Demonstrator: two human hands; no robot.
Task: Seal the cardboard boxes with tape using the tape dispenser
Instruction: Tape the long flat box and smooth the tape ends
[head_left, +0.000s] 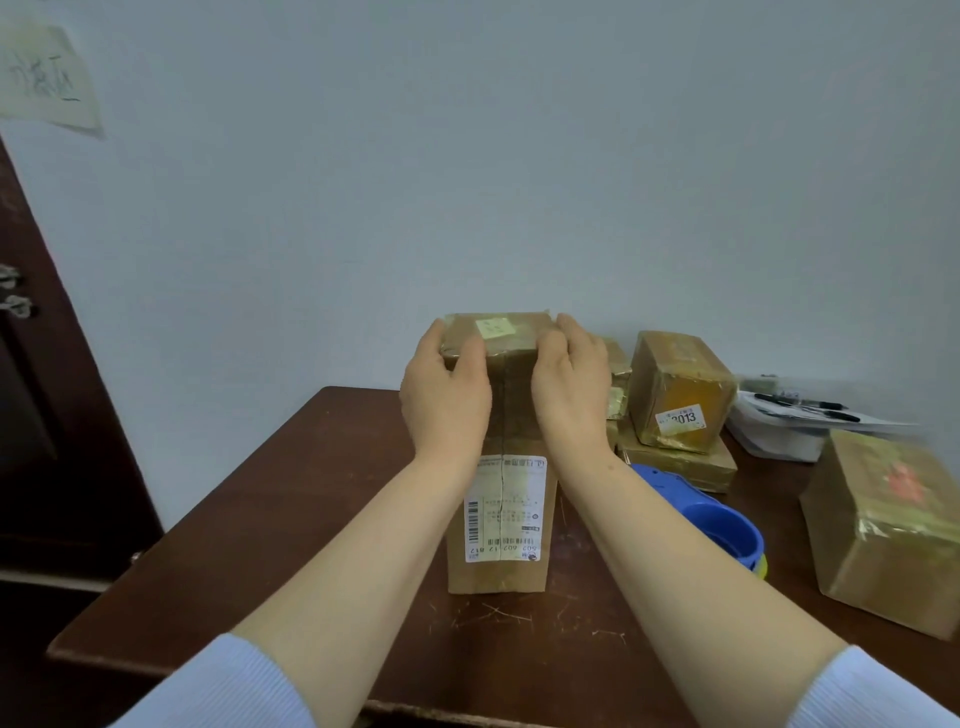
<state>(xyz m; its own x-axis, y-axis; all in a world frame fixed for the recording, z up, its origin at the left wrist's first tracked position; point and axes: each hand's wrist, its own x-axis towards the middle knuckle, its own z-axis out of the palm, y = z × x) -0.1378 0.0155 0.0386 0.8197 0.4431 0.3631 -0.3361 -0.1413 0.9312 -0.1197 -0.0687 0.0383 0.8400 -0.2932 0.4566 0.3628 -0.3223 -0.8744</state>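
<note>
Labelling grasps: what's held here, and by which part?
The tall cardboard box, at its top end: the left hand grips the left edge, the right hand the right. The tape dispenser lies unheld on the table.

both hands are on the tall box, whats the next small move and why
Probably let the right hand release the tall cardboard box and reach for the blue tape dispenser, while the left hand steadies it. Both hands grip the box's top as it stands on end on the table, and the dispenser lies unheld just right of it, beneath the right forearm.
</note>
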